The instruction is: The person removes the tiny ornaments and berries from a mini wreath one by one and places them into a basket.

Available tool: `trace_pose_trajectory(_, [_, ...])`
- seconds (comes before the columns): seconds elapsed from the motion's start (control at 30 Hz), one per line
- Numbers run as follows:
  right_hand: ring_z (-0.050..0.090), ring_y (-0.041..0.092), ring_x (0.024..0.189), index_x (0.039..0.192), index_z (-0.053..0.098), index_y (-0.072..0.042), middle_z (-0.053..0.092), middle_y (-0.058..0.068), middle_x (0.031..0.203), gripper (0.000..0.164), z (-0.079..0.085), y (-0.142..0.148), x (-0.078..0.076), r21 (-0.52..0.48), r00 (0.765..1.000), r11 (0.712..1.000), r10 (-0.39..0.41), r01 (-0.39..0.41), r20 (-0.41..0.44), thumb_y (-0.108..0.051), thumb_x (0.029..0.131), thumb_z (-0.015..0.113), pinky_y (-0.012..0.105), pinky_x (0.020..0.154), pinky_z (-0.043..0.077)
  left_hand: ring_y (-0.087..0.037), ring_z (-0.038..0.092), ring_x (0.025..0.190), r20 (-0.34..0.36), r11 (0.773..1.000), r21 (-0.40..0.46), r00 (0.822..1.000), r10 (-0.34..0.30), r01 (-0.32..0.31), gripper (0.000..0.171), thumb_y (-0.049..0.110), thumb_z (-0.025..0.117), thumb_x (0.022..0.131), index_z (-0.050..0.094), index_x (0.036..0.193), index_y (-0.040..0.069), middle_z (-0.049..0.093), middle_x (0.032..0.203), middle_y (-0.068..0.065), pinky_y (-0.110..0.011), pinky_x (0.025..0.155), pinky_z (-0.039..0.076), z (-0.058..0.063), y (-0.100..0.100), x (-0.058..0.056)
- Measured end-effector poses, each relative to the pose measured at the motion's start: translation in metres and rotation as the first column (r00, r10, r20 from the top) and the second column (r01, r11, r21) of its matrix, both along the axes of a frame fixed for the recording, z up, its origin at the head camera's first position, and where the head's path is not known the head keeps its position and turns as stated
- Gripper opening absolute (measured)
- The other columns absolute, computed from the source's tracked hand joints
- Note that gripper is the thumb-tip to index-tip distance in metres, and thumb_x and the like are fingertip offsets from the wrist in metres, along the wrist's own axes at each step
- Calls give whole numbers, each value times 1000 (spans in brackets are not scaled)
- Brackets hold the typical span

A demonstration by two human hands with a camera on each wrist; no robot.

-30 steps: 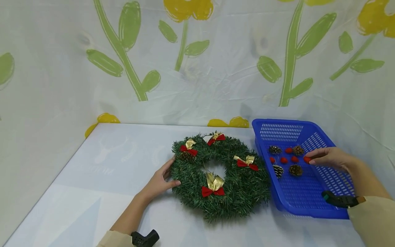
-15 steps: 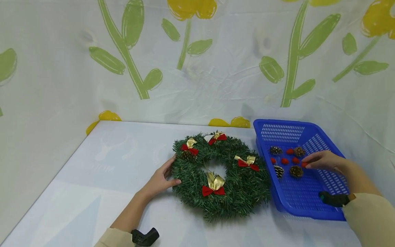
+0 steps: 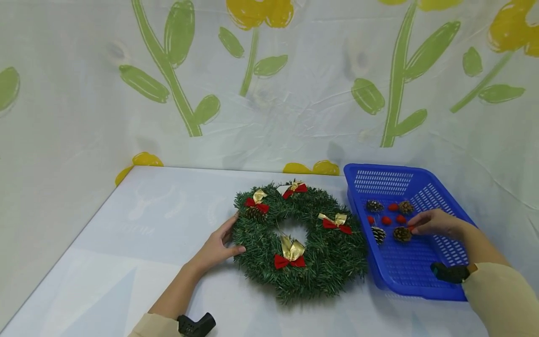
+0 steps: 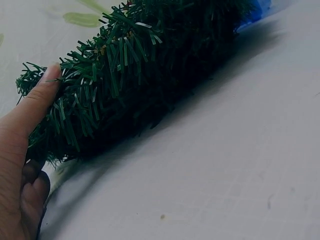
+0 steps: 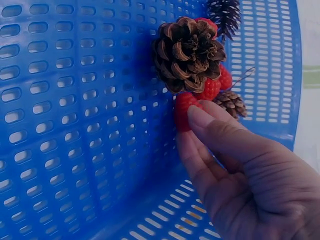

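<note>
A green artificial wreath with red-and-gold bows and a pine cone at its upper left lies on the table. My left hand grips its left edge; in the left wrist view the thumb lies on the needles and the other fingers curl lower down, partly hidden. Inside the blue basket, my right hand pinches a red raspberry between thumb and fingertips. A brown pine cone sits right beside it, with more raspberries close by.
The basket, at the wreath's right, also holds a white-tipped pine cone, a dark cone and another brown cone. A flower-printed cloth wall rises behind the white table.
My right hand has moved left and slightly nearer me within the basket, bringing the pinched raspberry beside the brown pine cone. My left hand and the wreath have stayed put.
</note>
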State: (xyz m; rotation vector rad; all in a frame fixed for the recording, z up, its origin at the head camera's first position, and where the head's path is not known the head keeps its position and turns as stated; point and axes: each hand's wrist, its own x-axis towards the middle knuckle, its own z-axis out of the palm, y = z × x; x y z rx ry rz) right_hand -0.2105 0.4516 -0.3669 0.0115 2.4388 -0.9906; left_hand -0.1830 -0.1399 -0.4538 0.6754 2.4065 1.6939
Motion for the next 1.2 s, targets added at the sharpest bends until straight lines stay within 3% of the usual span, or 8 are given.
trace_pose_trajectory(0.27, [60,21,99,114,62,10,65,16,111,43,1,-2,-4,69,999,998,2,2,-46,-20,85,72,44,87,55,-41,21,139,7,1000,9,1000,6,-6,93,37,73,82,20,151,6,16,156,-19,-52,111,28,1,-2,1])
trace_pose_trajectory(0.53, [55,35,110,121,58,10,58,26,121,49,12,-8,-3,65,988,998,-8,18,-155,-25,88,68,59,92,47,-40,22,140,9,1000,31,1000,-1,0,93,32,75,81,20,151,6,17,156,-18,-50,111,28,1,-2,2])
trace_pose_trajectory(0.63, [59,19,106,123,56,10,58,23,123,50,19,-7,-2,40,983,999,-3,10,-184,-26,90,66,52,92,50,-39,22,140,3,999,38,1000,-9,9,92,31,75,82,20,151,6,17,156,-18,-51,111,29,0,-2,2])
trace_pose_trajectory(0.77, [57,-6,92,124,54,11,64,4,115,48,28,-3,-2,-40,982,999,-21,14,-186,-23,91,64,32,86,55,-39,21,140,0,999,40,1000,-17,17,93,33,75,82,20,151,6,17,156,-18,-51,111,28,0,-1,1])
trace_pose_trajectory(0.9, [59,-6,91,122,55,10,66,-12,104,43,36,-2,-3,-119,981,993,-43,20,-190,-19,92,63,18,81,52,-39,21,140,5,999,43,1000,-14,13,93,32,75,81,20,151,5,17,156,-18,-50,111,27,1,0,1])
trace_pose_trajectory(1.03, [60,-3,94,119,60,1,66,-15,104,30,44,-5,-2,-178,979,984,-46,9,-200,-14,93,60,14,81,51,-40,21,140,1,999,46,1000,-15,15,93,31,75,81,20,151,4,16,156,-19,-50,111,28,2,0,2])
trace_pose_trajectory(1.2, [60,-4,98,123,58,-1,66,-18,105,29,54,-12,-2,-206,977,978,-31,-13,-211,-9,94,57,10,80,49,-40,21,140,-12,999,47,1000,-19,19,92,29,75,82,19,151,4,16,156,-18,-49,111,28,1,0,2])
